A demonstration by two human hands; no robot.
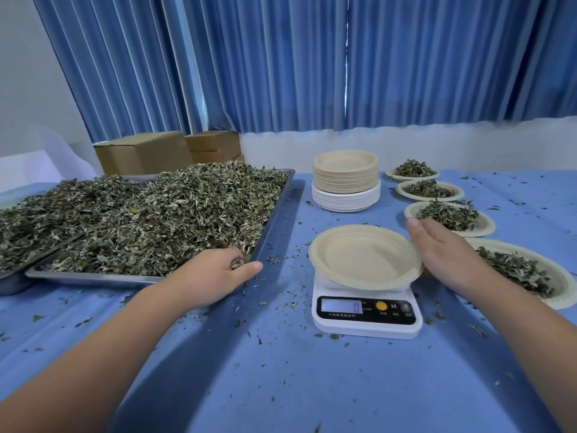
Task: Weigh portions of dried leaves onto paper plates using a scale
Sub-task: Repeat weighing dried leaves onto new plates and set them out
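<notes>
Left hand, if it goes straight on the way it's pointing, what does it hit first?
Probably the dried leaves heaped in the metal tray: the left hand has curled fingers in them at the near right corner. Depth is unclear.

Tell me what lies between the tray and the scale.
Head view: blue cloth strewn with leaf crumbs between tray and scale.

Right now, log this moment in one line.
scale: reads 0 | paper plate: on scale, empty | left hand: grips leaves in tray | right hand: touches plate rim | filled plates: four
</notes>
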